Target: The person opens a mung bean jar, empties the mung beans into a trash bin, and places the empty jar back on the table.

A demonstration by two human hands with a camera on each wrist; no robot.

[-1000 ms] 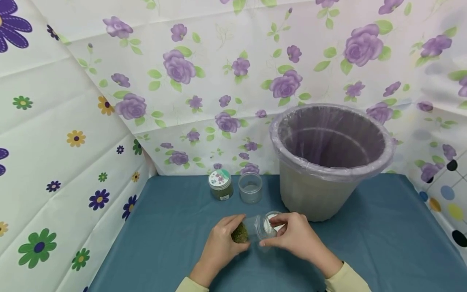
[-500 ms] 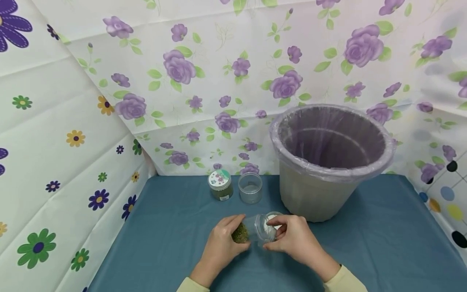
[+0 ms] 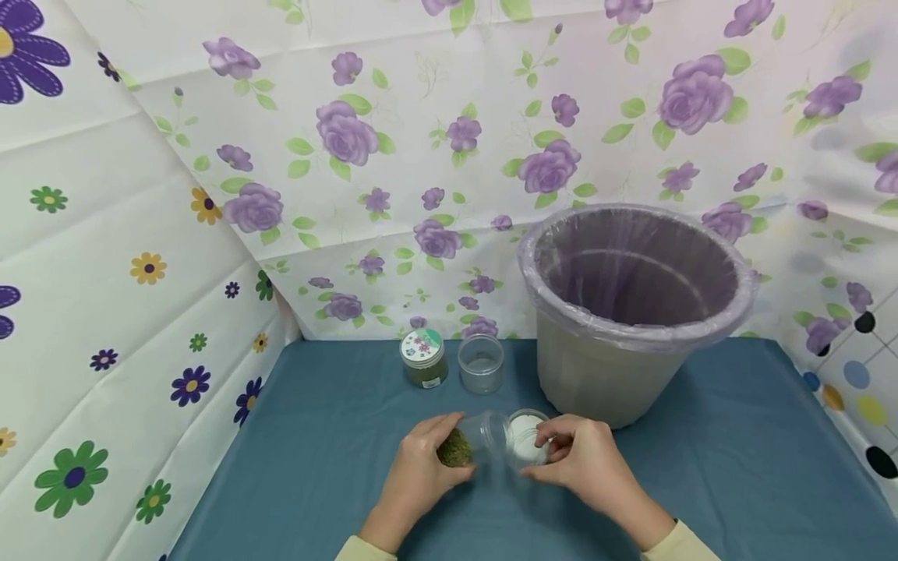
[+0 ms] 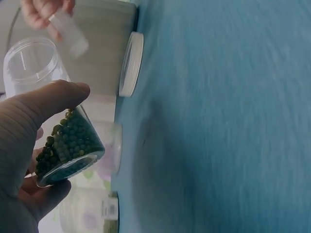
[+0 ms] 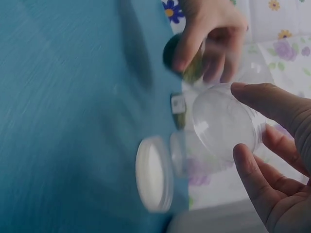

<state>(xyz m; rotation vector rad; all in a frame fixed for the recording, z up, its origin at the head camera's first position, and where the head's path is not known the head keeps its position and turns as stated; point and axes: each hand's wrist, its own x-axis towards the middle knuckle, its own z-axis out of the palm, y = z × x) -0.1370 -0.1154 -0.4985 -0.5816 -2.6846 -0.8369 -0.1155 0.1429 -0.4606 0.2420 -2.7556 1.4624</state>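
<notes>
My left hand (image 3: 421, 467) grips a clear plastic jar (image 4: 36, 63), tilted on its side above the table, its mouth toward my right hand. Small round green beans (image 4: 73, 138) lie in its bottom end. Between thumb and fingers my right hand (image 3: 589, 463) pinches a round, clear plastic cap (image 5: 226, 124), held apart from the jar's mouth. Below that cap, a white lid (image 5: 154, 174) with a see-through rim lies on the blue cloth; in the head view the cap partly overlaps it.
Behind the hands stand a closed jar (image 3: 424, 358) with a flower-print lid and dark contents, and an open clear jar (image 3: 482, 370). A large grey bin (image 3: 603, 382) with a purple liner is at the back right. Flowered sheets (image 3: 393, 195) wall the table in.
My right hand has drawn the clear cap off the jar's mouth toward the right. The jar in my left hand has shifted slightly left, and more of the white lid shows.
</notes>
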